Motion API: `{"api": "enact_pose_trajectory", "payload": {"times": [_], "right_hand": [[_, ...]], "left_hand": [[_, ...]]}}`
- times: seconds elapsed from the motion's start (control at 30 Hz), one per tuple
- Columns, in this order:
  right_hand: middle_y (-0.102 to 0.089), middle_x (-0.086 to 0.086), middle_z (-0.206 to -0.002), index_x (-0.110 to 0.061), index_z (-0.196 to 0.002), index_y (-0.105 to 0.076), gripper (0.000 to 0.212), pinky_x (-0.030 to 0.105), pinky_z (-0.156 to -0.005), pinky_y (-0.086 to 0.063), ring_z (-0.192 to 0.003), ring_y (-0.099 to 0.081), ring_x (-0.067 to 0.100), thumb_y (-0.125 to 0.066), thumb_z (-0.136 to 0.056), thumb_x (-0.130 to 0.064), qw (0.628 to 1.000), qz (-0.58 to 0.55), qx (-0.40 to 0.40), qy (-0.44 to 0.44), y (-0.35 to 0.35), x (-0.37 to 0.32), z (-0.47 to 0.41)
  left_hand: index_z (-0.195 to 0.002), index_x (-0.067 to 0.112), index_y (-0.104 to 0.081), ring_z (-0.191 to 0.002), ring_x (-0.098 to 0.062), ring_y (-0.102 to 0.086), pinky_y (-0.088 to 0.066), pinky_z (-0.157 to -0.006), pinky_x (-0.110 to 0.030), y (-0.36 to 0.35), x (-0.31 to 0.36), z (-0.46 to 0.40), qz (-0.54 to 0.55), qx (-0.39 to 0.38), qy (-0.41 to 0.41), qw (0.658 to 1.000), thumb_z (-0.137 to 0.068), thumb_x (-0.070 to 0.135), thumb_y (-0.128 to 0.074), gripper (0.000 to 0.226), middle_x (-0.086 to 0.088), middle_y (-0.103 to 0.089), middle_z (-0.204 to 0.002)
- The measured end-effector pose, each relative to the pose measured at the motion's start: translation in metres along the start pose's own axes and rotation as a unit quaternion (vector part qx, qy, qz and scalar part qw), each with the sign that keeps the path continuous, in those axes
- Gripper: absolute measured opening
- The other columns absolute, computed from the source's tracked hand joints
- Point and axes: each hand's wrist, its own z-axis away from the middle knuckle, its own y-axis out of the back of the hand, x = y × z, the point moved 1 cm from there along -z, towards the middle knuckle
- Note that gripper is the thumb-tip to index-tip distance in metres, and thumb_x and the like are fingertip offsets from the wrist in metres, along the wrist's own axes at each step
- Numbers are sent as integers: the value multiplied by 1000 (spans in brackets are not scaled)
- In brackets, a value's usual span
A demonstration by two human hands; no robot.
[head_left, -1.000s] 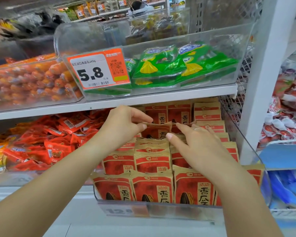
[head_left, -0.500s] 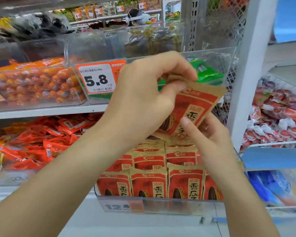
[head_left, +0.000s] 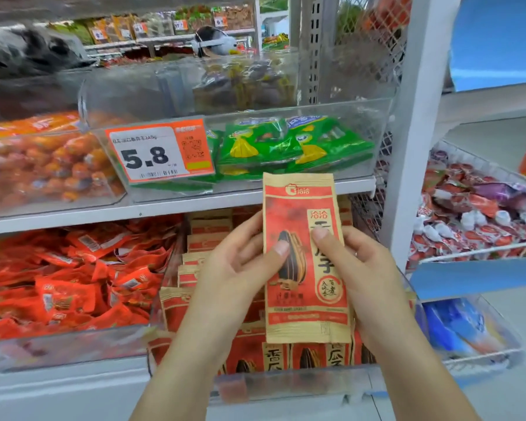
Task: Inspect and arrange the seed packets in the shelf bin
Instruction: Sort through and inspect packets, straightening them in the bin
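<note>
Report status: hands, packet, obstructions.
Left hand and right hand both grip one seed packet, upright, front facing camera, above the bin. Nothing obstructing.

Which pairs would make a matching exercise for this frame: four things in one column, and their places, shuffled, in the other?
Things:
1. held seed packet
2. green packets
3. price tag reading 5.8
4. loose red packets

Places:
A. on the front of the upper clear bin
B. in the lower bin, left of the seed packets
C. upright between left hand and right hand
D. inside the upper clear bin

Pairs: 1-C, 2-D, 3-A, 4-B
</note>
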Motion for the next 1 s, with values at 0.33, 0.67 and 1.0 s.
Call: {"api": "enact_pose_trajectory", "payload": {"times": [0.33,0.67,1.0], "right_hand": [[-76,9,-82,-26,-80,-76,19,37,-64,-61,-69,-73,23,-64,-76,-40,999,0,40,-16,-12,14,9],[-77,-2,-88,-38,-85,-78,28,29,-69,-55,-79,-74,12,-52,-79,-45,999,15,8,-38,-18,8,12],[-77,0,-93,-15,-112,-73,41,20,-60,-53,-80,-72,13,-54,-85,-40,998,39,46,-14,-6,1,12]], "left_hand": [[-136,23,-53,-95,-14,-73,-59,-78,-27,13,-18,12,7,34,-3,999,-78,20,-69,60,6,-74,-110],[-130,29,-57,-94,-14,-73,-58,-72,-26,19,-16,9,15,112,-30,993,-77,23,-71,55,6,-73,-112],[-130,20,-54,-105,-9,-69,-55,-78,-20,11,-15,3,12,96,-24,995,-97,8,-51,36,5,-72,-116]]}}
